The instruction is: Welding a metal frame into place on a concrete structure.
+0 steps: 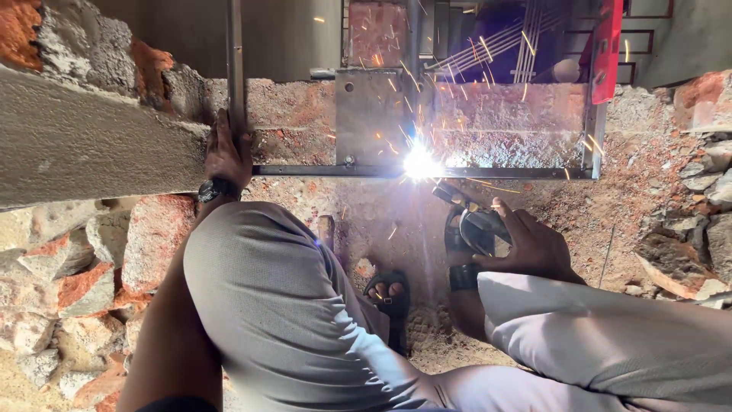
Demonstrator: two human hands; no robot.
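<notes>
Head view, only one I get. My left hand [226, 156] sits upper left of frame, fingers wrapped round the upright bar [235, 69] of a metal frame [427, 172], right at the corner where upright meets the horizontal rail. Watch [217, 188] on that wrist.

My right hand [530, 246] is right of centre, closed on a welding holder [476, 225]; its tip points up-left toward the rail. Arc [420, 163] burns bright white on the rail at frame centre, just below a grey steel plate [370, 114]. Sparks [427, 76] streak upward across the top middle. Exact rod tip lost in glare, can't tell where it touches.

Frame lies over rough ground [625, 191] w/ reddish dirt. Red piece [606, 49] stands at the frame's right end, upper right. Broken bricks [84, 282] stacked lower left; a concrete slab [84, 141] runs across the left edge above them. Rubble [705, 206] at the right edge.

Bottom half is mostly my knees in grey trousers [282, 305]. Between them, a sandalled foot [387, 294] at lower centre; second sandal [456, 236] just under the holder, touching or nearly, can't tell.
</notes>
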